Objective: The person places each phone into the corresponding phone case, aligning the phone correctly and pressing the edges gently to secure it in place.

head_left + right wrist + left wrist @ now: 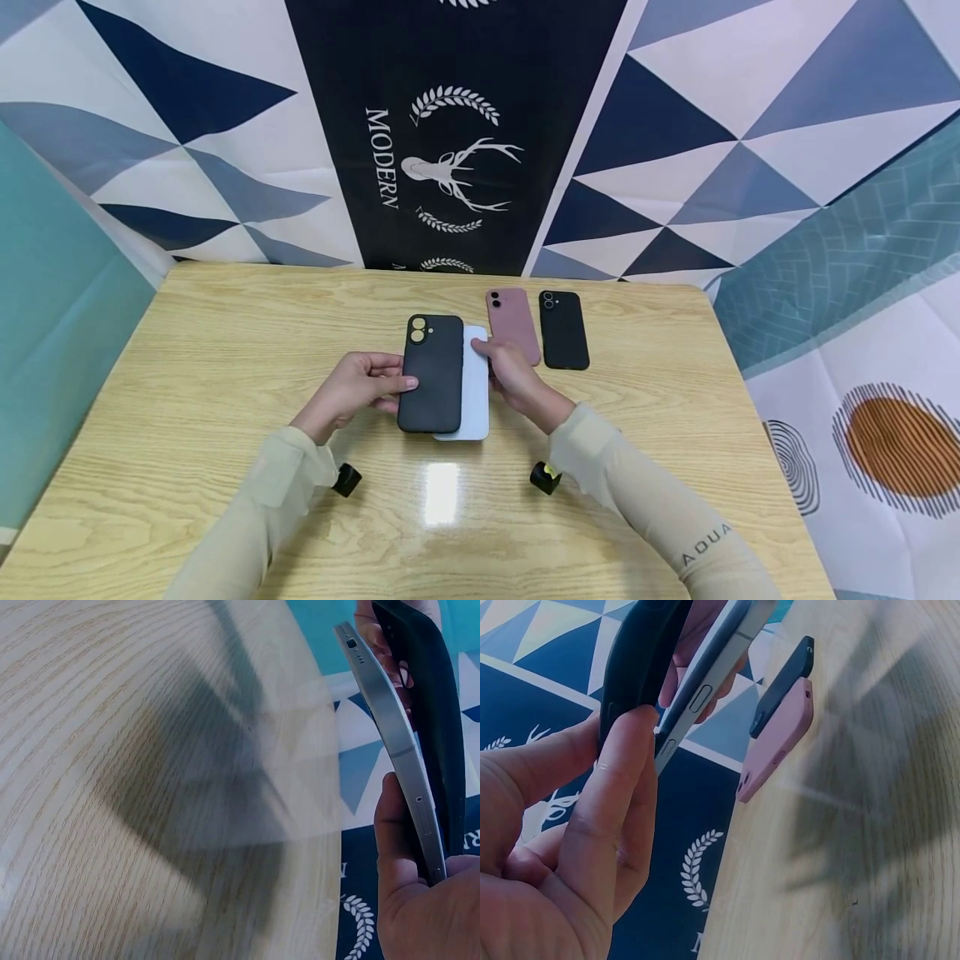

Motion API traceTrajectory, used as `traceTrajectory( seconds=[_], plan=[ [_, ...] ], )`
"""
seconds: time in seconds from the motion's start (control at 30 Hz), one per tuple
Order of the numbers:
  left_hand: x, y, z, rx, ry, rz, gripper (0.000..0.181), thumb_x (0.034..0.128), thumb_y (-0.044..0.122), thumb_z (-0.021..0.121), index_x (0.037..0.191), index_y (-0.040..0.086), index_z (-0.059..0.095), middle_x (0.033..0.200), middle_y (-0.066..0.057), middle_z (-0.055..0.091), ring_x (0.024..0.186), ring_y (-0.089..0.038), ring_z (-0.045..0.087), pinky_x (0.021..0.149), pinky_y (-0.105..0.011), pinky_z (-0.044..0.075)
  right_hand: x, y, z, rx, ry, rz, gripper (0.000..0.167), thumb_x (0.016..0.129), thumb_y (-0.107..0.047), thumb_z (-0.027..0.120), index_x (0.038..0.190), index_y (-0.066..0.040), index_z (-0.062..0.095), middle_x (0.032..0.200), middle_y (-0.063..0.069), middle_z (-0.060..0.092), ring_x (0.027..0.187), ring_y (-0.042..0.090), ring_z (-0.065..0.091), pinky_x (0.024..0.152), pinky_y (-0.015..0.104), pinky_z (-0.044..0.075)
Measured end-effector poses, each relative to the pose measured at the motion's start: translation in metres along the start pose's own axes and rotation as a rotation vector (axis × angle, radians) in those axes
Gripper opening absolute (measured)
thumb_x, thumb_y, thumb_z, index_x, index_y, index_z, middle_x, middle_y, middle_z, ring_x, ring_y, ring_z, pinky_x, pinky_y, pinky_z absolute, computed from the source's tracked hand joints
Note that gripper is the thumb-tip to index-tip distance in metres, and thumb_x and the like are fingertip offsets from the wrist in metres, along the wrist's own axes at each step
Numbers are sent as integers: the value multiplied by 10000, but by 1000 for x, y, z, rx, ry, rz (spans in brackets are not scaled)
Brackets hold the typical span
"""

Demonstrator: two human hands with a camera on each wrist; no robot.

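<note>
My left hand (356,387) pinches a black phone case (431,379) by its left edge, thumb on its back. Its camera cutouts sit at the upper left. Partly behind it, to the right, is a pale phone (476,387) with a silver side frame, held by my right hand (517,375) at its upper right edge. In the right wrist view, the phone (390,727) and the case (439,705) stand nearly parallel with a narrow gap at the upper end. Side buttons show on the phone (702,697) in the left wrist view.
Behind my right hand, a pink phone case (517,321) lies on the wooden table (247,325). Beside it lies a black phone-shaped item (565,333) with a camera area. A patterned cloth (465,100) hangs at the table's back edge. Small black blocks are at both wrists.
</note>
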State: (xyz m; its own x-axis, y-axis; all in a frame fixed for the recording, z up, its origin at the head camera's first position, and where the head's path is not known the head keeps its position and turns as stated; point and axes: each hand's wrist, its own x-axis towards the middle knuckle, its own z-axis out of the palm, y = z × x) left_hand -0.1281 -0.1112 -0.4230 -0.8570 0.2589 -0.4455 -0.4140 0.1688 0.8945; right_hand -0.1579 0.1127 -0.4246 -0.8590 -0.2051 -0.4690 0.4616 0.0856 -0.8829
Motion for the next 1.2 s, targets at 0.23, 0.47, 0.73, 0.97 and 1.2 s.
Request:
traceTrajectory(
  seconds=[0.23,0.47,0.73,0.97,1.2],
  plan=[
    [2,0,3,-16,9,-23,499,828,53,695,1265,-97,506,989,-133,659,670,-127,675,623,-285,589,0,-2,0,4,-13,-1,250,992,-200,403,813,-84,534,604,-67,555,507,36,510,455,170,364],
    [4,-1,5,0,19,-37,497,827,60,698,1265,-86,512,986,-116,656,653,-115,664,622,-279,588,0,-3,1,-4,-39,-16,264,1002,-211,383,825,-76,524,605,-58,545,512,40,516,453,168,371],
    [5,-3,5,16,26,-40,507,825,72,704,1270,-77,512,1028,-139,642,662,-103,658,615,-271,587,1,-4,2,8,-23,8,245,999,-200,385,820,-85,506,588,-54,511,494,38,495,446,170,366],
    [5,-4,5,21,27,-37,509,823,72,705,1268,-81,512,1003,-118,638,654,-97,654,609,-265,585,0,-6,5,83,-1,25,265,1005,-214,363,830,-77,507,582,-48,481,502,43,485,453,170,400],
    [6,-3,5,22,29,-42,508,824,76,706,1269,-77,514,1011,-130,644,626,-103,641,604,-254,583,1,-7,6,125,1,40,286,1014,-227,329,838,-81,500,590,-48,505,518,44,514,486,181,442]
  ],
)
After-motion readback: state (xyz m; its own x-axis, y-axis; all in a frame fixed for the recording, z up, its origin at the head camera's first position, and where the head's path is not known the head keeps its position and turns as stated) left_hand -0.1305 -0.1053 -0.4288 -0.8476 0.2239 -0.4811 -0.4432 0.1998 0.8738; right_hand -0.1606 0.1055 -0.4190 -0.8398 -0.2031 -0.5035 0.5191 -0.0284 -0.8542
